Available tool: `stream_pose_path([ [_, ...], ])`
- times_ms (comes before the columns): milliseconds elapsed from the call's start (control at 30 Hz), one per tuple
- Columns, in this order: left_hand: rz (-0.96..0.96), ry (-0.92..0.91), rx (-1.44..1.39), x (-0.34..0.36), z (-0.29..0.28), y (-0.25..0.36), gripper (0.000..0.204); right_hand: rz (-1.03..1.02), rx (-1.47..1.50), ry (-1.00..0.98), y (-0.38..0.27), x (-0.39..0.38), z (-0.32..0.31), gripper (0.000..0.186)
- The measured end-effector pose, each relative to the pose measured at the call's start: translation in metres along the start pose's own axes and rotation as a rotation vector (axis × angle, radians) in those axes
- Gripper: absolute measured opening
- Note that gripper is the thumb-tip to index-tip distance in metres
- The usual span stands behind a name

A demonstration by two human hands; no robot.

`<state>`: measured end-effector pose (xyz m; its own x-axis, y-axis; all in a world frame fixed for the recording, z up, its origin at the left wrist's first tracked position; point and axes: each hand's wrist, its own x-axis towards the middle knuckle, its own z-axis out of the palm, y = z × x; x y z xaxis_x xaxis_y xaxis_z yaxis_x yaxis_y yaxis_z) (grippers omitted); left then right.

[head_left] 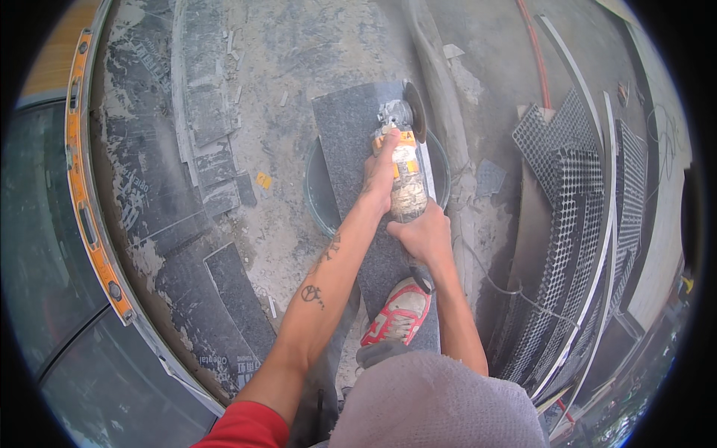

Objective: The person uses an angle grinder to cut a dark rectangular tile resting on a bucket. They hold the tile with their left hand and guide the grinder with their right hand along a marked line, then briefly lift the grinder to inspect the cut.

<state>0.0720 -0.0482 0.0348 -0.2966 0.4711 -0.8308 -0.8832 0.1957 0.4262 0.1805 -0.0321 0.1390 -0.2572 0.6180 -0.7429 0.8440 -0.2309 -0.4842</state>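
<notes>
An angle grinder (404, 168), dusty and with orange labels, is gripped in both my hands. My left hand (379, 178) wraps round its front body behind the gear head. At its rear end my right hand (427, 235) is closed, and a cable trails from there. The dark cutting disc (415, 112) stands upright along the right edge of a dark grey stone slab (347, 123). Beneath the slab shows the rim of a round bucket or tub (308, 183). My red and white shoe (397, 313) presses on the slab's near part.
An orange spirit level (88, 224) lies along the left ledge. Black perforated mats (560, 201) and long metal strips (609, 224) are stacked at the right. Slab offcuts (239, 291) and dusty sheeting cover the left floor. A cable (508, 290) runs rightward; a red hose (536, 52) lies far right.
</notes>
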Motion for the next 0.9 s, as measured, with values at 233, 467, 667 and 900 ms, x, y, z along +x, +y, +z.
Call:
stream_pose_path([
  [233, 0.0, 0.002, 0.024, -0.003, 0.0, -0.001, 0.058, 0.011, -0.003, -0.009, 0.0, -0.003, 0.0, 0.057],
  [467, -0.002, -0.03, -0.031, -0.009, -0.003, -0.006, 0.061, 0.008, -0.046, 0.013, 0.011, -0.003, 0.003, 0.059],
  [667, -0.003, -0.028, -0.061, -0.009, -0.006, -0.012, 0.064, -0.044, 0.03, -0.001, 0.015, -0.008, 0.001, 0.059],
  [900, -0.02, -0.031, -0.05, -0.015, -0.008, -0.014, 0.066, -0.017, 0.021, -0.004, 0.012, -0.014, -0.001, 0.059],
])
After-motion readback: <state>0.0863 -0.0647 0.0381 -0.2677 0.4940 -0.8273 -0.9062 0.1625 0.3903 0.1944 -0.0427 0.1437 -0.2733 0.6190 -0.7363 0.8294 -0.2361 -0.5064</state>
